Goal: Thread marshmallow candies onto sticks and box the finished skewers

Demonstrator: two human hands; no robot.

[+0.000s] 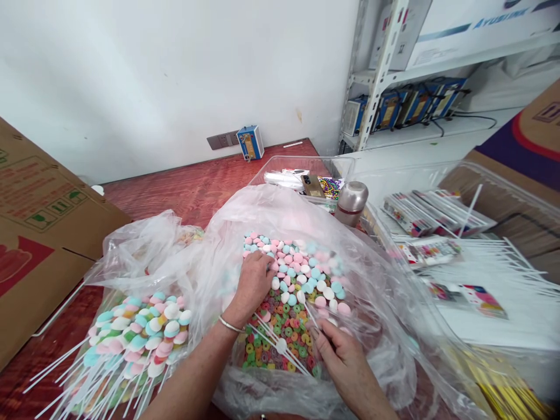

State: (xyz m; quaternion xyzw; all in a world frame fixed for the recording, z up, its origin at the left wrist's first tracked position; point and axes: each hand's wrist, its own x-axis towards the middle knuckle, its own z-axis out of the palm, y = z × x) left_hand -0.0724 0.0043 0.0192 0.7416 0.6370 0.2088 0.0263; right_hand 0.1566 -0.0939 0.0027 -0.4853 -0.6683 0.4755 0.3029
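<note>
A large clear plastic bag (210, 256) lies open before me. Inside it are pink, blue and white oval candies (301, 268) and colourful gummy rings (284, 318). My left hand (256, 283) reaches into the oval candies, fingers curled together; what they pinch is hidden. My right hand (343, 356) closes on a thin white stick (311, 315), whose upper end meets a white candy (301, 297). Between my hands, several more white sticks (269, 332) rest across the rings, with a white round piece (281, 346) on them. Finished-looking candy skewers (140, 326) lie piled at left, sticks toward me.
Cardboard boxes flank me, one at left (48, 233). A steel flask (352, 201) stands behind the bag beside a clear bin (280, 163) holding a phone (312, 186). Packets (411, 216) and white sticks (511, 268) fill the right bin. A metal shelf (371, 87) stands behind.
</note>
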